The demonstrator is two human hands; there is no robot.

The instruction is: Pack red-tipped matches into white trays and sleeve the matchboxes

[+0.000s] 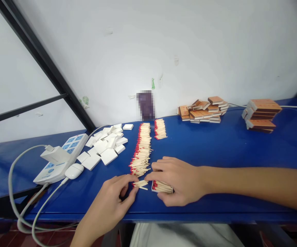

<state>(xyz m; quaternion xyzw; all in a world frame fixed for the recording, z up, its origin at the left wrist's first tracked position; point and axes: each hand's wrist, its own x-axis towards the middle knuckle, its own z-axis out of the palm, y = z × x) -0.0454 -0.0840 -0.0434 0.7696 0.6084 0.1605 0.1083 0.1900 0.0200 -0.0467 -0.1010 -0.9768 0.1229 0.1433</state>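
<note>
My right hand covers a small white tray of red-tipped matches near the front of the blue table, fingers curled over it. My left hand pinches a few loose matches just left of that tray. A long row of matches runs away from my hands toward the wall, with a shorter bundle of matches beside its far end.
A pile of white inner trays lies at the left. A white power strip with plugs and cables sits further left. Orange matchbox sleeves and a second stack of sleeves stand by the wall. A black metal frame leans at left.
</note>
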